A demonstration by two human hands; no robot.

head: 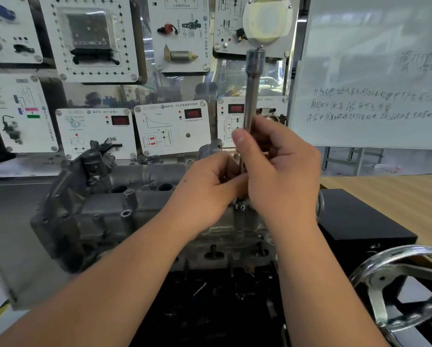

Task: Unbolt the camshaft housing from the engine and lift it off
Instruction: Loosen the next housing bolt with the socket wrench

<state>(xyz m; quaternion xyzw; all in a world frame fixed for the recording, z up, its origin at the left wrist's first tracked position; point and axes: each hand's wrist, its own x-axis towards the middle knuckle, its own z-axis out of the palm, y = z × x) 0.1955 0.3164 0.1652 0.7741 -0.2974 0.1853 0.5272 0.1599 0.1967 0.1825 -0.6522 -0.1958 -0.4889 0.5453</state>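
**Both hands on the long tool above the engine**

From the head camera I see my two hands meet in the middle. My right hand (pixel 282 169) is wrapped round a long metal socket tool (pixel 252 91). Its fingers (pixel 262 128) are curled tight on the shaft and the thumb presses the front. The tool stands almost straight up, with its thick end at the top.

My left hand (pixel 209 189) sits just beside the right one and a bit lower. Its fingers are curled in and pinch the thin lower part of the same tool. The tip of the tool goes down to a small bolt spot (pixel 240 206) on the engine, right under my hands. I cannot tell if the tip is seated on it.

The camshaft housing (pixel 104 196) is the grey metal block on top of the engine. It is in place, spreading out to the left of my hands.

A shiny hand wheel (pixel 395 284) is at the lower right. A black box (pixel 360 221) sits to the right of the engine. Behind the engine is a wall of white display panels (pixel 172 126), and a whiteboard (pixel 372 71) with writing stands at the right.
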